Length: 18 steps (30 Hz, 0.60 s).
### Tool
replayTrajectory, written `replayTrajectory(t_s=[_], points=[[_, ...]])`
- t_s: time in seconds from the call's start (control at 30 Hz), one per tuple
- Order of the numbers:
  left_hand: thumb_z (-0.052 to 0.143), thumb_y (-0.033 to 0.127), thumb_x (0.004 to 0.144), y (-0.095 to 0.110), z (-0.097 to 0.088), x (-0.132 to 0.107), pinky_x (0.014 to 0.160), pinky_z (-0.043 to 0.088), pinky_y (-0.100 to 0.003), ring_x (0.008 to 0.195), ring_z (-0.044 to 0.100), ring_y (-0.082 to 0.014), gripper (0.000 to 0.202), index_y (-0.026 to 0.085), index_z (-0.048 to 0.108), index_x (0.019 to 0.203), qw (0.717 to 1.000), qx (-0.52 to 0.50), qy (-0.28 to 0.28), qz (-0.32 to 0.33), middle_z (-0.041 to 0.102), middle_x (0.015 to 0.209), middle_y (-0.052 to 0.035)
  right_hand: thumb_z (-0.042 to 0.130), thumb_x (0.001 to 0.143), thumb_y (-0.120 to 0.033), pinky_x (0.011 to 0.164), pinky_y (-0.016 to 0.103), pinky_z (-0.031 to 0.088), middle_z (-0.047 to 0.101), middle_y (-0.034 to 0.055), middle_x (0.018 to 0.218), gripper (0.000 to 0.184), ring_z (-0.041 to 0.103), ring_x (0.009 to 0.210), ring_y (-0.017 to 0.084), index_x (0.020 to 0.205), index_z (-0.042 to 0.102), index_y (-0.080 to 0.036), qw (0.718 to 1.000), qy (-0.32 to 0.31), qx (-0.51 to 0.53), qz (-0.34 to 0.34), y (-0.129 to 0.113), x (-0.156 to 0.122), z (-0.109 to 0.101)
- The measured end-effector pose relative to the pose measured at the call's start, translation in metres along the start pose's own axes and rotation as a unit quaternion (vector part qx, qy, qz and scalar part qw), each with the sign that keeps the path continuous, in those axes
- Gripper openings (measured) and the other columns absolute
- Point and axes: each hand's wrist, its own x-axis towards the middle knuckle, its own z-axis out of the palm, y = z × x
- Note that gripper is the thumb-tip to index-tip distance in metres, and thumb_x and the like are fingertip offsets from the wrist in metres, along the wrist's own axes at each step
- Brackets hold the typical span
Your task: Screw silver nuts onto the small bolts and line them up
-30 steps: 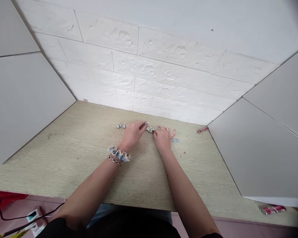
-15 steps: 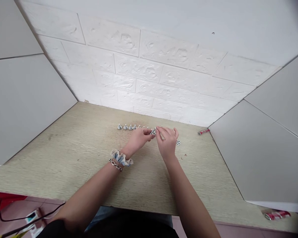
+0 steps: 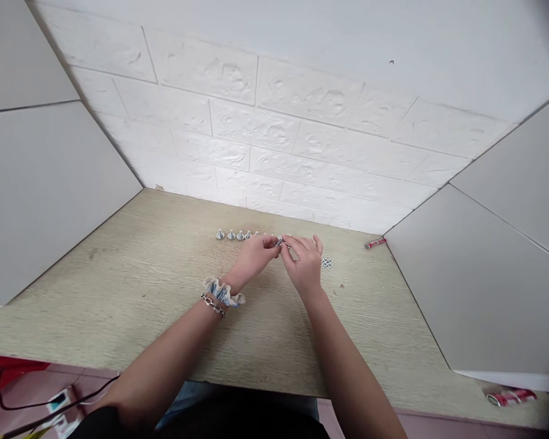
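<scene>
My left hand (image 3: 255,255) and my right hand (image 3: 304,263) meet above the wooden desk (image 3: 119,305), their fingertips pinching a small metal bolt (image 3: 280,241). Most of that bolt is hidden by my fingers. To the left, a row of several bolts (image 3: 240,235) stands on their heads, partly hidden behind my left hand. A small cluster of silver nuts (image 3: 327,263) lies just past my right hand. A fabric scrunchie (image 3: 222,291) and a chain bracelet (image 3: 213,305) circle my left wrist.
A white brick-textured wall (image 3: 274,140) rises behind the desk, with grey side panels (image 3: 50,195) on the left and right. A red-and-silver stick (image 3: 375,243) lies at the far right desk edge. A crushed red can (image 3: 510,397) and a cable (image 3: 50,414) are on the floor below.
My hands have drawn together from their wider spacing a second ago, and both now pinch the bolt. My left hand has moved down and away from the row, exposing more bolts.
</scene>
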Motion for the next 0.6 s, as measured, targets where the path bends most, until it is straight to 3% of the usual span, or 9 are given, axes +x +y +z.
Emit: replayTrajectory(t_s=[0.1,0.23,0.4,0.6], points=[[0.049,0.029,0.070,0.0004,0.0000,-0.0003,0.052,0.033,-0.021,0.054,0.042,-0.0087,0.027,0.015,0.062,0.089,1.000,-0.005,0.009,-0.019,0.052,0.060,0.0024,0.049,0.081,-0.029,0.100,0.038,0.020,0.067,0.0005,0.089,0.019,0.059,0.084,0.013,0.091,0.063,-0.023,1.000,0.000,0.006,0.004,-0.0035,-0.0003,-0.0016],[0.055,0.031,0.067,0.0041,0.0002,-0.0023,0.051,0.034,-0.020,0.055,0.044,-0.0091,0.049,0.016,0.053,0.114,0.999,-0.009,0.035,-0.039,0.053,0.061,0.0028,0.046,0.081,-0.027,0.100,0.039,0.020,0.066,0.0012,0.090,0.021,0.059,0.085,0.014,0.093,0.063,-0.023,1.000,-0.005,0.018,0.011,-0.0047,0.0002,-0.0036],[0.051,0.037,0.073,0.0051,0.0007,-0.0032,0.055,0.039,-0.021,0.060,0.049,-0.0105,0.040,0.017,0.058,0.107,1.000,-0.011,0.026,-0.011,0.058,0.066,0.0003,0.041,0.082,-0.024,0.100,0.039,0.019,0.066,0.0015,0.091,0.025,0.058,0.087,0.014,0.095,0.062,-0.023,0.999,-0.020,0.032,0.020,-0.0033,0.0007,-0.0051],[0.043,0.043,0.078,0.0039,-0.0008,-0.0012,0.064,0.042,-0.023,0.072,0.054,-0.0131,0.034,0.016,0.063,0.085,1.000,-0.021,-0.005,0.021,0.062,0.077,-0.0027,0.038,0.081,-0.022,0.100,0.039,0.018,0.065,0.0016,0.093,0.027,0.056,0.089,0.014,0.096,0.061,-0.023,0.998,-0.046,0.047,0.024,-0.0045,0.0010,-0.0062]])
